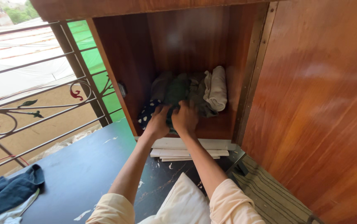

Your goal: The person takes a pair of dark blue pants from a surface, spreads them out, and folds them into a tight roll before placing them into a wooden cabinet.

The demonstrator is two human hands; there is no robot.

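Dark green clothing (177, 92) sits folded in the middle of the wooden cupboard compartment (137, 62), and you have both hands on its front edge. Your left hand (157, 123) and right hand (185, 118) lie side by side, almost touching, fingers curled over the cloth; whether they grip it or only press on it, you cannot tell from this angle. By the look of it you are seating the bundle on the shelf, so the move in hand calls for keeping the fold together while it settles among its neighbours.

Inside the compartment, a navy cloth with white dots (146, 115) lies at the lower left, touching the green piece. A rolled cream towel (216, 88) stands against the right wall, with greyish garments (162, 85) packed behind. Below the opening, flat white boards (187, 148) lie on the dark worktop (79, 174), and a blue garment (4, 193) rests at its far left corner.
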